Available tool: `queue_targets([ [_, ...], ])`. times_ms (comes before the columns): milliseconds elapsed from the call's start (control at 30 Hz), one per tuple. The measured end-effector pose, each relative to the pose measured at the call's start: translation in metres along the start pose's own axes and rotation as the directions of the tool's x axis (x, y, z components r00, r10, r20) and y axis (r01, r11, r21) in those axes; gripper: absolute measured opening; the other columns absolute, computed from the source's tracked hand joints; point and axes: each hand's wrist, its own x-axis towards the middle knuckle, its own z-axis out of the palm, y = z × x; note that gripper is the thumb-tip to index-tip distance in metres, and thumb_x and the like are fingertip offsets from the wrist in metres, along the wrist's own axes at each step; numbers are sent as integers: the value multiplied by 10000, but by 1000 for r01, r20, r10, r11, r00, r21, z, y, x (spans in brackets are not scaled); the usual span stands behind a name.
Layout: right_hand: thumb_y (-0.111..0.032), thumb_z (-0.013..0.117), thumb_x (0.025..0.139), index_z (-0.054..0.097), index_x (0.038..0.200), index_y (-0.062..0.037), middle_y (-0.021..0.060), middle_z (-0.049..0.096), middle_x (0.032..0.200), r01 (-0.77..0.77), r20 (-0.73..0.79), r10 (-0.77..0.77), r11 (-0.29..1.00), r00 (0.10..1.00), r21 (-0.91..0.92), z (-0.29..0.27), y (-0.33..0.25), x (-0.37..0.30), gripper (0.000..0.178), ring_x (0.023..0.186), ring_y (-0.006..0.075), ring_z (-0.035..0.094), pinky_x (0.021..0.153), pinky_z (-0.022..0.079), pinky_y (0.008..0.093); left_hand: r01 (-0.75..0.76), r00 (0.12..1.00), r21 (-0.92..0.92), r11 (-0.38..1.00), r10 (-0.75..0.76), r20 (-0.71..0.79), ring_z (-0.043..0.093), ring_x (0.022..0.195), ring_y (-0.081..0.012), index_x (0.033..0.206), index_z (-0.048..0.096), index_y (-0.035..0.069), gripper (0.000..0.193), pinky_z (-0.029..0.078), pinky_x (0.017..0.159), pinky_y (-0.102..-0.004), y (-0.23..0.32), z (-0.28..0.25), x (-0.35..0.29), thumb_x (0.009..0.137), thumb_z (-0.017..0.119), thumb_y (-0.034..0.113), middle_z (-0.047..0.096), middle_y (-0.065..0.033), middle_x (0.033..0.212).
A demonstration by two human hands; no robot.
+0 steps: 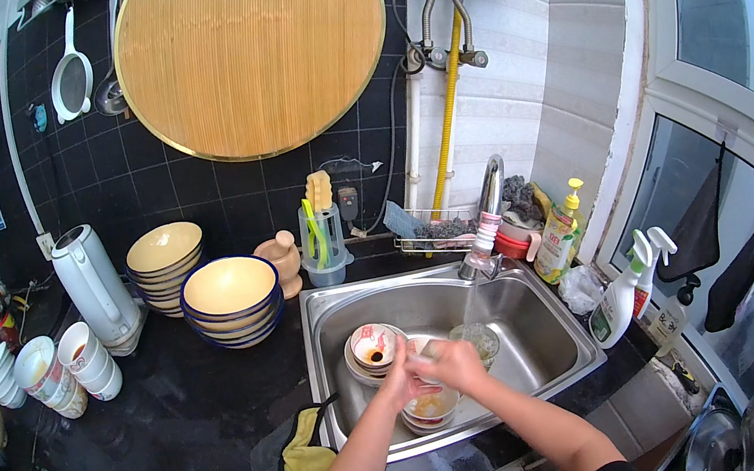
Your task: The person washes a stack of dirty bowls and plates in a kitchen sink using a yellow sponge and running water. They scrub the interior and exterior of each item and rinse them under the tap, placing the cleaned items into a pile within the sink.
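Note:
Both my hands meet over the steel sink (321, 320). My left hand (404, 383) and my right hand (456, 366) close on a small white bowl (422, 345), mostly hidden by the fingers. Beside my left hand, a red-patterned white bowl (373, 341) with dark residue sits on other stacked bowls. Below my hands, another stack of soiled bowls (431, 406) shows yellowish residue. A clear glass bowl (485, 342) lies right of my right hand. Water runs from the faucet (492, 191) down near it.
Left of the sink stand cream bowl stacks (229, 288), a white kettle (94, 283), cups (88, 359), a wooden mortar (282, 261) and a utensil holder (323, 245). A yellow-grey cloth (302, 457) hangs over the front edge. Soap (557, 240) and spray bottles (619, 300) stand right.

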Motion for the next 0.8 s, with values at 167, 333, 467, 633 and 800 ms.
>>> queue_targets([
  [167,-216,683,740,582,887,-7,116,616,795,-392,183,635,205,750,897,-13,21,20,275,687,187,609,592,506,311,-177,965,82,981,156,213,499,1067,-211,1250,356,73,562,375,940,-374,-14,-9,19,858,444,465,462,-113,1214],
  [333,-238,585,816,566,920,6,124,613,853,-404,503,449,-302,739,863,-2,78,24,265,748,211,612,645,518,355,-196,944,101,975,160,288,533,1011,-167,1166,463,39,429,411,897,-320,-13,-8,12,773,629,90,552,-65,1093],
  [467,-286,480,875,569,959,17,116,607,897,-149,59,534,128,843,980,16,89,19,326,790,223,601,713,499,353,-294,912,105,950,246,328,549,974,-154,1125,499,41,387,419,880,-309,-12,3,6,757,618,16,573,-54,1060],
  [633,-225,435,880,583,982,5,99,583,1003,113,-233,18,838,972,534,-2,39,11,292,961,227,534,872,391,323,-414,896,185,891,363,257,562,930,-132,1098,522,47,367,440,836,-289,-14,2,8,748,617,-8,589,-40,1029],
  [800,-147,488,808,601,962,-41,115,578,972,548,-40,-555,828,831,-117,10,-4,-5,218,952,277,527,862,396,360,-435,894,273,858,447,23,568,893,-111,1025,557,60,301,452,789,-267,-25,-10,22,739,636,10,605,-26,973],
])
